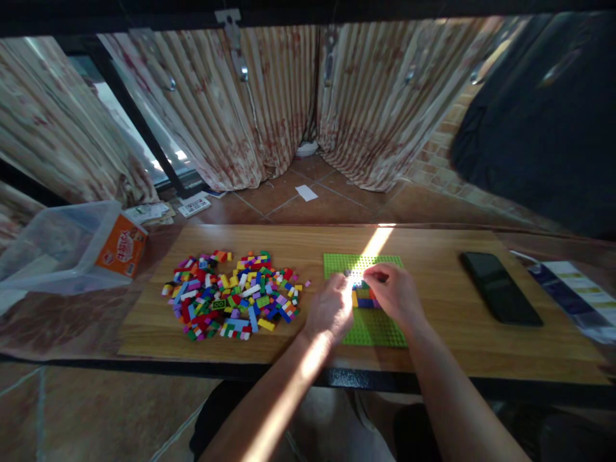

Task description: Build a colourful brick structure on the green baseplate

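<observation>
A lime-green studded baseplate lies on the wooden table. Near its middle sits a small cluster of toy bricks, with yellow, blue, orange and purple showing. My left hand rests at the cluster's left side, fingers curled in and lit by a strip of sunlight. From the right, my right hand reaches over the plate, thumb and fingertips pinched together just above the cluster's far side. Glare and the fingers hide whatever is between either hand's fingertips.
To the left, a spread-out heap of mixed toy bricks covers part of the table. A black phone lies on the right. Beyond the table's left end stands a clear plastic bin; printed papers lie past its right end.
</observation>
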The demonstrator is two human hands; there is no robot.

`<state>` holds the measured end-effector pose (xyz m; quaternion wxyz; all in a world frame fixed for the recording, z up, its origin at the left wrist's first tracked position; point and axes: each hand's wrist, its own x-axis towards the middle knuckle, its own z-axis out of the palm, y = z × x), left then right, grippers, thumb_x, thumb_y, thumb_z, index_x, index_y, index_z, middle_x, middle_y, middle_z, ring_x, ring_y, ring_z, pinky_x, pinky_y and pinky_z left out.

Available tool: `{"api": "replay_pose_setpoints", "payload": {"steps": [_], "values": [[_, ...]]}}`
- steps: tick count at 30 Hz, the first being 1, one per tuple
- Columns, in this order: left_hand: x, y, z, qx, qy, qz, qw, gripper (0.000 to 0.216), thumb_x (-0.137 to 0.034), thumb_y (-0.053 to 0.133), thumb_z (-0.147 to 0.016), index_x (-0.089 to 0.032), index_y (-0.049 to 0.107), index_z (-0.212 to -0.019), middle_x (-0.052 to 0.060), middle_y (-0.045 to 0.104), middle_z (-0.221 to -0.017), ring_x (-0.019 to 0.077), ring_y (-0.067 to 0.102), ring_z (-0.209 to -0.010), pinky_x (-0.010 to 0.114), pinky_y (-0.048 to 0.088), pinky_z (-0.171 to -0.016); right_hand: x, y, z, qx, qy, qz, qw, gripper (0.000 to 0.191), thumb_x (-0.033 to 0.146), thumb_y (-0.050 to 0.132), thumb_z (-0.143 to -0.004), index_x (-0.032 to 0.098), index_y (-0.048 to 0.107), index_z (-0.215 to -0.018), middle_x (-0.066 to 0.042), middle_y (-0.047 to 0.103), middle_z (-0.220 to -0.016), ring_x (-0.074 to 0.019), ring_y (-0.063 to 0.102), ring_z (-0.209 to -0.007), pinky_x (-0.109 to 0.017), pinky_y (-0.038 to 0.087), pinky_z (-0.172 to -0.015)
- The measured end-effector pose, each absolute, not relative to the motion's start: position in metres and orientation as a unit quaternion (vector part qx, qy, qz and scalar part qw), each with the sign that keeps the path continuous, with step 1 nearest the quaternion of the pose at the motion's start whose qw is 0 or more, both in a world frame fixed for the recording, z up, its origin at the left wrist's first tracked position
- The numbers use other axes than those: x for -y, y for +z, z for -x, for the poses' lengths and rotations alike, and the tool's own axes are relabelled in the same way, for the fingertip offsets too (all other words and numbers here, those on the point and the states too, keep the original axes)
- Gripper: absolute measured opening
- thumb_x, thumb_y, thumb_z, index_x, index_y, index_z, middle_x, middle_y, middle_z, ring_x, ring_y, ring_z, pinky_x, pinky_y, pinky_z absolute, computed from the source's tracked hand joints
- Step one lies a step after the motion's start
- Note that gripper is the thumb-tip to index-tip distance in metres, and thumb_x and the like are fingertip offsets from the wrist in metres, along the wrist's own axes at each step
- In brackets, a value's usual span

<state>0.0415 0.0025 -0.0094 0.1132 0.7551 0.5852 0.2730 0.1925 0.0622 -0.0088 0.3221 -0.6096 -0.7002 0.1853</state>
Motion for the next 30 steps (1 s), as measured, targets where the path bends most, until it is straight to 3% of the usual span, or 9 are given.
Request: {"api": "replay_pose_setpoints", "payload": {"steps": [4,8,13,17,23,30], "values": [[-0.011,0.005,-0.012,-0.61,0.372,-0.691,0.106,0.029,-0.012,0.044,-0.089,-0.016,0.063,-0.11,0.009,0.068,-0.107,0.019,0.063,-0.1,0.033,0.052,-0.091,-0.059,-0.005,-0.187,0.679,0.146,0.618,0.368,0.018,0.031,0.056,-0.08,0.019,0.069,-0.074,-0.005,0.068,-0.076,-0.0196,0.062,-0.069,-0.033,0.046,-0.067],[-0.02,0.013,0.031,-0.658,0.473,-0.577,0.105,0.025,-0.015,0.047,-0.088,-0.014,0.067,-0.104,0.009,0.071,-0.096,0.0177,0.066,-0.086,0.032,0.054,-0.081,-0.044,0.004,-0.167,0.712,0.171,0.531,0.426,0.016,0.031,0.054,-0.086,0.022,0.067,-0.083,-0.004,0.069,-0.082,-0.018,0.062,-0.073,-0.033,0.048,-0.07],[-0.023,0.015,0.071,-0.701,0.515,-0.475,0.133,0.025,-0.022,0.053,-0.086,-0.015,0.07,-0.102,0.006,0.073,-0.086,0.0152,0.066,-0.071,0.028,0.053,-0.069,-0.016,0.005,-0.124,0.799,0.26,0.394,0.374,0.013,0.023,0.055,-0.089,0.022,0.066,-0.096,-0.004,0.068,-0.087,-0.0178,0.062,-0.081,-0.033,0.05,-0.075],[-0.017,0.02,0.076,-0.713,0.493,-0.482,0.128,0.024,-0.024,0.054,-0.085,-0.016,0.072,-0.099,0.005,0.073,-0.083,0.0149,0.065,-0.07,0.026,0.052,-0.068,-0.005,-0.008,-0.097,0.832,0.279,0.35,0.328,0.023,0.024,0.065,-0.084,0.023,0.065,-0.107,-0.006,0.066,-0.096,-0.0193,0.061,-0.09,-0.031,0.051,-0.078],[-0.01,0.024,0.075,-0.714,0.444,-0.528,0.12,0.022,-0.021,0.054,-0.085,-0.015,0.072,-0.097,0.006,0.074,-0.093,0.0161,0.067,-0.081,0.028,0.052,-0.079,-0.01,-0.017,-0.086,0.842,0.268,0.37,0.285,0.012,0.015,0.058,-0.087,0.022,0.068,-0.087,-0.004,0.064,-0.087,-0.0169,0.059,-0.084,-0.028,0.048,-0.075],[-0.006,0.024,0.08,-0.716,0.447,-0.52,0.131,0.023,-0.02,0.053,-0.086,-0.015,0.071,-0.099,0.007,0.074,-0.095,0.0174,0.067,-0.085,0.03,0.052,-0.083,-0.012,-0.009,-0.096,0.833,0.264,0.396,0.283,0.015,0.015,0.053,-0.088,0.02,0.068,-0.086,-0.003,0.063,-0.085,-0.0156,0.059,-0.08,-0.027,0.047,-0.072]]}}
